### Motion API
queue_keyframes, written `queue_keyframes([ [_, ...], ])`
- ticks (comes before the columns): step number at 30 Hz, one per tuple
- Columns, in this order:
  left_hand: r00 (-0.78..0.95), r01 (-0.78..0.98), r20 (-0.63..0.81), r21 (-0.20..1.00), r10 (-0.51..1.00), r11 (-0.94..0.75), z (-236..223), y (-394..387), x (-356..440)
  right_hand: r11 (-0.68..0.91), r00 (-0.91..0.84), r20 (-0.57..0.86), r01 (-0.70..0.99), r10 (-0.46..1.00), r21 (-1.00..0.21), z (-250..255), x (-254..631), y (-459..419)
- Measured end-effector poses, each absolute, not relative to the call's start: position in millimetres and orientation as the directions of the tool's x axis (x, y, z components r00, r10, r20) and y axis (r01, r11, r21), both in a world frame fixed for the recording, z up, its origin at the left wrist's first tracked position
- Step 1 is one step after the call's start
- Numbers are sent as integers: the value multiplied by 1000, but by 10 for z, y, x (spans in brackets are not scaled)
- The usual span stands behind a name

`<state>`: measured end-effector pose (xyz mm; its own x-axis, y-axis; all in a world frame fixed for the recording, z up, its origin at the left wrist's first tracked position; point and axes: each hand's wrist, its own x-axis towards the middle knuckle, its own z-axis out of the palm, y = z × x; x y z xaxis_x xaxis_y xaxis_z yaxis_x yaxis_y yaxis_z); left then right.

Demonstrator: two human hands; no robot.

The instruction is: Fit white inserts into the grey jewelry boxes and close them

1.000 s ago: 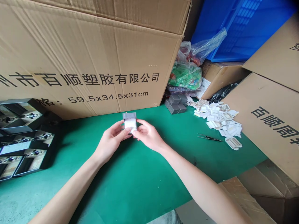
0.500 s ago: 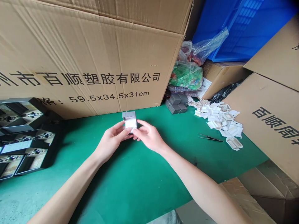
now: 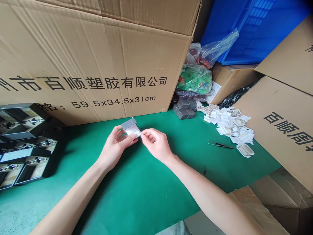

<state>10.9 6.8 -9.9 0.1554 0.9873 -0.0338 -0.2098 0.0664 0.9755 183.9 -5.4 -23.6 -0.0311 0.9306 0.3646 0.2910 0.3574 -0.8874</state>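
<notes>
A small grey box (image 3: 128,123) with its lid raised and a whitish, shiny inside is held above the green table, tilted to one side. My left hand (image 3: 116,141) grips it from the left, thumb across its front. At the box's right corner, the thumb and index finger of my right hand (image 3: 156,142) are pinched together. What that pinch holds is too small to make out; it may be the box's edge. The other fingers of my right hand are curled in.
A large carton (image 3: 97,58) stands behind my hands. Open black boxes (image 3: 26,147) with shiny contents are stacked at left. To the right are closed grey boxes (image 3: 184,109), a pile of white pieces (image 3: 230,122) and tweezers (image 3: 220,144). A blue crate (image 3: 244,36) sits at the back.
The box has turned and tilted to the left in my left hand. My right hand has gone from supporting its right side to a pinch at its lower right corner.
</notes>
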Motion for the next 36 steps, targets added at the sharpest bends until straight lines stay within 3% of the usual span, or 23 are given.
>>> queue_keyframes([
  [7,198,-172,-40,982,979,75,-118,68,111,351,-13,362,284,932,-892,-234,1842,-48],
  [19,175,-177,-51,981,983,82,-103,71,107,114,-72,107,104,992,-988,-180,1847,-74],
  [36,168,-122,-39,991,985,60,-113,70,90,-8,-152,-15,50,988,-999,-152,1863,-88],
])
